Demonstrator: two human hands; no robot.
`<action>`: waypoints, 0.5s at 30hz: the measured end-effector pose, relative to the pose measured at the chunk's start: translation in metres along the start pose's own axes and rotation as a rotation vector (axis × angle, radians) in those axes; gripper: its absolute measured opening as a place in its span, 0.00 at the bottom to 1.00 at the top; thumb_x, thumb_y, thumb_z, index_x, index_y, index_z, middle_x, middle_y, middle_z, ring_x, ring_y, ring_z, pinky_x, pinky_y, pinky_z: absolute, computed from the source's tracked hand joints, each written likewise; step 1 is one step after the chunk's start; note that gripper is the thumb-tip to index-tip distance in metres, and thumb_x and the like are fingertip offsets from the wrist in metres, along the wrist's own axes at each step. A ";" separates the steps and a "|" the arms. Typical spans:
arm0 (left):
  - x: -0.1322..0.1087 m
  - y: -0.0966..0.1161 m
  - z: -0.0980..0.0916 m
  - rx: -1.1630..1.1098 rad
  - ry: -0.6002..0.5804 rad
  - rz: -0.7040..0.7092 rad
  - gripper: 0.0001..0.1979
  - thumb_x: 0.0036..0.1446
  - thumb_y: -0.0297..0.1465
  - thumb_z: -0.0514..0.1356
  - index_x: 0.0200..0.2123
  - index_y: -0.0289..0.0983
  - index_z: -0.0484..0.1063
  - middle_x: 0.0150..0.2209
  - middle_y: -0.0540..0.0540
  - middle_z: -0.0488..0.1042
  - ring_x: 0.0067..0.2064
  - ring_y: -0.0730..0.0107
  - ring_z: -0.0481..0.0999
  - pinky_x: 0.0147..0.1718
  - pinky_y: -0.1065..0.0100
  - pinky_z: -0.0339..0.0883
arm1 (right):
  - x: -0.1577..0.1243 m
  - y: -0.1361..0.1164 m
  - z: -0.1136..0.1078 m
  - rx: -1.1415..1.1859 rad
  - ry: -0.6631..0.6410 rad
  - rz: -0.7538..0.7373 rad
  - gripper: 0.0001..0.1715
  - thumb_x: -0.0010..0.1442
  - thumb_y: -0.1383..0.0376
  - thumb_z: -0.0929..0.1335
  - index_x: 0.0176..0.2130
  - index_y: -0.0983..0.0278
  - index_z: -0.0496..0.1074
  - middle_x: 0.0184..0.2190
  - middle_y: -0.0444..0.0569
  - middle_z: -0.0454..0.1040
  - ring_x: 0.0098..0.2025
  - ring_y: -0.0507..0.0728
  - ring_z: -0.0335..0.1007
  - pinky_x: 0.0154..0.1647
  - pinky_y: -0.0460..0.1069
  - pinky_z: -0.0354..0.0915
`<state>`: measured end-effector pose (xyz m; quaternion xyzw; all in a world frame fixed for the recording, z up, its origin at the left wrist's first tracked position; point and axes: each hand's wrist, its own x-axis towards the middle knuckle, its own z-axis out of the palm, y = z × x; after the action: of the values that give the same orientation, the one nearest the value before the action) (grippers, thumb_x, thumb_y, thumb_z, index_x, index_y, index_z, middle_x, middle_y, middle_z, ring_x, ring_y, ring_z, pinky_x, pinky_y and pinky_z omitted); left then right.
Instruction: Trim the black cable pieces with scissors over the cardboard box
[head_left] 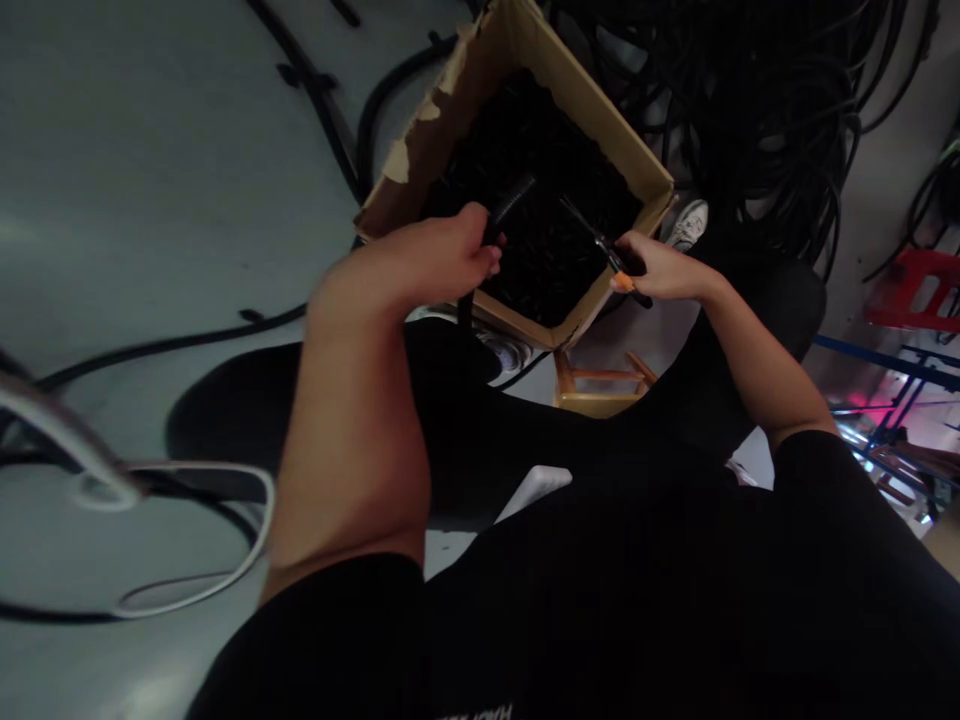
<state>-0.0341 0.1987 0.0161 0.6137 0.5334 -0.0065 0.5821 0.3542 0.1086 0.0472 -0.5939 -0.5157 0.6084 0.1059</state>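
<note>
Black ribbed cable [511, 208] rises out of the left hand [424, 262], whose fingers are curled firmly around it, and a thin black length drops below the fist. The right hand [660, 270] is closed on the handles of orange-handled snips [604, 248], with a bit of orange showing by the fingers and the slim black blades pointing up and to the left. Whether those blades are apart or together is too fine to tell. Their tips sit near the black ribbed cable, with a small gap between them.

Both hands are held over a cardboard box [600, 130], which is packed with a dark mass of black cable pieces [529, 130]. Its near flap [427, 130] is torn and ragged. The box sits tilted between the knees of black trousers [780, 300], with a wooden stool [600, 395] showing beneath its lower corner. 2 white sneakers [686, 225] [510, 355] poke out on either side of it.

Beyond the box, a heap of coiled black cable [750, 120] fills the upper right. A white cable [259, 540] and thin black cables [315, 100] trail across the pale floor [135, 180]. Further right are a red plastic stool [915, 290] and a blue metal rack [885, 360].
</note>
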 end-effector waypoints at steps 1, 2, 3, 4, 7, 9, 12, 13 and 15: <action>-0.001 0.000 -0.001 0.041 -0.020 0.013 0.23 0.71 0.19 0.79 0.42 0.46 0.68 0.42 0.41 0.80 0.69 0.27 0.89 0.73 0.42 0.85 | 0.004 -0.004 0.000 -0.040 -0.043 -0.015 0.28 0.68 0.62 0.91 0.53 0.63 0.77 0.43 0.42 0.77 0.46 0.55 0.73 0.48 0.48 0.76; -0.003 0.003 -0.002 0.060 -0.023 0.039 0.22 0.71 0.20 0.78 0.45 0.46 0.68 0.42 0.42 0.80 0.66 0.28 0.90 0.69 0.44 0.87 | 0.008 -0.008 0.000 -0.077 -0.088 -0.030 0.28 0.69 0.60 0.90 0.53 0.62 0.76 0.43 0.43 0.76 0.46 0.55 0.73 0.48 0.48 0.76; -0.007 0.007 -0.002 0.082 -0.032 0.063 0.20 0.73 0.21 0.76 0.48 0.46 0.69 0.42 0.42 0.82 0.63 0.30 0.92 0.67 0.46 0.88 | 0.013 -0.012 0.000 -0.111 -0.128 -0.045 0.28 0.71 0.58 0.89 0.53 0.62 0.75 0.43 0.43 0.75 0.46 0.55 0.73 0.49 0.48 0.76; -0.012 0.014 -0.002 0.117 -0.050 0.071 0.17 0.75 0.22 0.74 0.52 0.45 0.70 0.42 0.42 0.83 0.60 0.33 0.93 0.65 0.48 0.89 | 0.018 -0.017 0.002 -0.144 -0.165 -0.058 0.28 0.72 0.56 0.88 0.54 0.62 0.74 0.44 0.43 0.75 0.46 0.55 0.74 0.49 0.49 0.77; -0.030 0.044 0.000 0.284 -0.169 0.000 0.16 0.83 0.25 0.65 0.68 0.37 0.71 0.51 0.39 0.89 0.58 0.41 0.93 0.67 0.51 0.86 | 0.029 -0.033 0.014 -0.230 -0.236 -0.066 0.28 0.73 0.56 0.86 0.57 0.62 0.73 0.46 0.45 0.76 0.48 0.58 0.75 0.51 0.52 0.80; -0.038 0.062 0.001 0.322 -0.239 -0.025 0.17 0.85 0.25 0.62 0.71 0.32 0.71 0.55 0.35 0.90 0.59 0.42 0.92 0.67 0.53 0.84 | 0.034 -0.042 0.023 -0.267 -0.250 -0.048 0.29 0.74 0.56 0.85 0.61 0.62 0.73 0.48 0.48 0.78 0.50 0.60 0.76 0.54 0.55 0.82; -0.041 0.072 0.000 0.301 -0.287 -0.036 0.18 0.85 0.25 0.61 0.72 0.31 0.73 0.54 0.36 0.89 0.58 0.44 0.91 0.62 0.57 0.82 | 0.038 -0.049 0.032 -0.285 -0.239 -0.019 0.29 0.76 0.54 0.83 0.64 0.63 0.73 0.50 0.50 0.79 0.52 0.62 0.78 0.59 0.58 0.83; -0.040 0.070 0.000 0.283 -0.294 -0.039 0.18 0.84 0.25 0.61 0.72 0.32 0.73 0.53 0.38 0.89 0.57 0.45 0.91 0.61 0.58 0.81 | 0.038 -0.050 0.034 -0.280 -0.236 -0.015 0.30 0.76 0.54 0.83 0.65 0.63 0.73 0.50 0.51 0.80 0.53 0.63 0.78 0.60 0.59 0.83; -0.035 0.063 0.001 0.245 -0.301 -0.041 0.18 0.83 0.24 0.63 0.70 0.34 0.74 0.51 0.41 0.88 0.54 0.48 0.90 0.59 0.59 0.80 | 0.040 -0.046 0.037 -0.249 -0.233 -0.011 0.30 0.77 0.52 0.83 0.65 0.63 0.74 0.49 0.51 0.80 0.53 0.63 0.78 0.62 0.60 0.83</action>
<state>-0.0074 0.1911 0.0822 0.6611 0.4482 -0.1751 0.5757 0.2905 0.1406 0.0490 -0.5248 -0.5991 0.6041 -0.0258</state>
